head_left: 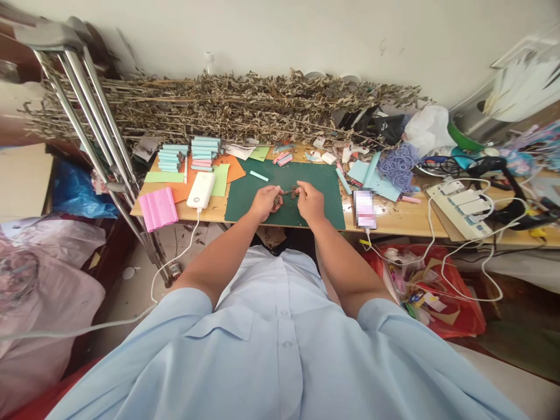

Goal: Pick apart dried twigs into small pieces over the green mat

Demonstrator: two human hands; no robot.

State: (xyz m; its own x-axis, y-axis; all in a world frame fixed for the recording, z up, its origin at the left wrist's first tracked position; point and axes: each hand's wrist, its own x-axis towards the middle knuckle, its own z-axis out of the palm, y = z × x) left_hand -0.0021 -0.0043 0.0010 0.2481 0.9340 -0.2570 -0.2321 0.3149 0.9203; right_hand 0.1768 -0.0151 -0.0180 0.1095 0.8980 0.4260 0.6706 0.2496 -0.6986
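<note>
My left hand (268, 202) is closed around a clump of dried leaves (277, 202) above the green cutting mat (247, 204). Opposite it, my right hand (311, 201) pinches a bit of dried leaf (294, 189), and a thin piece spans the gap between the two hands. Dark crumbs lie on the mat beneath them. A single light-blue paper roll (259, 175) rests on the mat's upper left. Two pink and blue rolls (283, 158) lie at its back edge.
Dried stalks (245, 108) stretch along the wall. Stacked blue rolls (170, 157), a white power bank (201, 190) and coloured paper are at left. A phone (364, 209), purple yarn (398, 166) and a power strip (459, 207) are at right. Crutches (94, 128) lean at the table's left.
</note>
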